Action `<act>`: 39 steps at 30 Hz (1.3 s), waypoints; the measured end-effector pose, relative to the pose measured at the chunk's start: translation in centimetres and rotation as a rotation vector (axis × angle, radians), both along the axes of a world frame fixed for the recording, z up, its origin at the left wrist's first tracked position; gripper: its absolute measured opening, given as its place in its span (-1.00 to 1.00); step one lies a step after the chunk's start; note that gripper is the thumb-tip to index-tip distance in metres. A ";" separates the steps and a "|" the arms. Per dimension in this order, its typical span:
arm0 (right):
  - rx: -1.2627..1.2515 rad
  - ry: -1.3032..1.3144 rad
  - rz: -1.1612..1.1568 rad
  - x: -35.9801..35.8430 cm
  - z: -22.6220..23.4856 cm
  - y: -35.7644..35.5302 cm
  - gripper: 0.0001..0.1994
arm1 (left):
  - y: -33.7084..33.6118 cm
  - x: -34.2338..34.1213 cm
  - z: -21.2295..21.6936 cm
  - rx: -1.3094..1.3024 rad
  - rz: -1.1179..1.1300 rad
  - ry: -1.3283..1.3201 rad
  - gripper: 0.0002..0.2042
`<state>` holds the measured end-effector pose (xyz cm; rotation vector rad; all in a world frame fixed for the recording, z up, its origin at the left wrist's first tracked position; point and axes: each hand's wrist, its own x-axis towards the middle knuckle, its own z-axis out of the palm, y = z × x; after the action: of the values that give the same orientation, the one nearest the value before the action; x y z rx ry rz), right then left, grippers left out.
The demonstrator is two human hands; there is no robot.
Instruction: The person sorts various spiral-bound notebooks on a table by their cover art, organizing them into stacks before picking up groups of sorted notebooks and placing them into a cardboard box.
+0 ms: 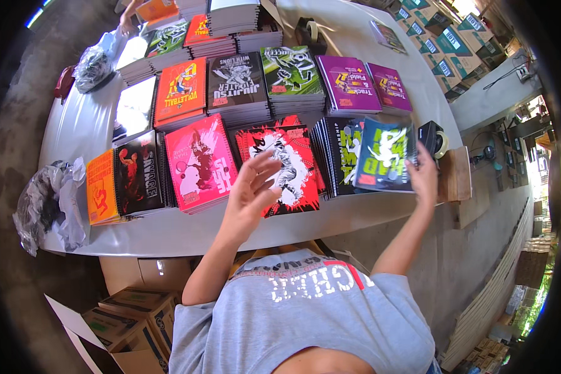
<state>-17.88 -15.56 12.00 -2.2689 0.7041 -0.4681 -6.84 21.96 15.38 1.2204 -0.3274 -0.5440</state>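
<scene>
Stacks of spiral notebooks stand in rows on a white-covered table (131, 244). At the front right, my right hand (424, 177) grips the edge of a dark blue and green notebook (371, 172), which is a little tilted. Beside it is a stack of black and green notebooks (335, 159). My left hand (246, 202) hangs over the left edge of a red, black and white notebook stack (299, 177), fingers apart and holding nothing. To its left are pink notebooks (193, 146), then black ones (140, 187) and orange ones (100, 187).
Behind stand orange (177, 96), dark grey (234, 78), green (293, 68) and purple (349, 68) notebook stacks. A tape dispenser (429, 134) sits at the right edge. Crumpled plastic (62, 206) lies at the left corner. Cartons (134, 311) stand below; another person's hand (128, 19) shows far left.
</scene>
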 end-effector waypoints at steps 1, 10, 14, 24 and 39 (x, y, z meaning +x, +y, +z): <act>0.105 -0.209 0.120 0.2 3.5 2.1 -0.40 | 0.3 0.4 -0.4 0.005 0.002 -0.014 -0.50; -0.745 -0.117 1.549 12.1 19.5 22.7 -0.63 | 2.9 5.2 0.8 -0.783 -0.788 0.521 -0.15; -0.831 -0.591 1.173 13.8 15.7 26.2 -0.62 | 6.6 0.7 -2.8 -0.597 -0.551 0.685 -0.29; -0.628 0.035 0.738 2.9 -4.5 27.1 -0.44 | 27.8 -3.2 -9.5 -0.837 0.256 0.210 -0.32; 0.594 -0.409 1.649 19.3 7.0 35.9 -0.92 | 29.5 0.2 -10.8 -1.009 -0.107 0.615 -0.59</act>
<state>1.46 20.38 19.05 -1.4169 -1.0929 0.1252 -6.63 51.48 4.63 0.0392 -0.1002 -0.6909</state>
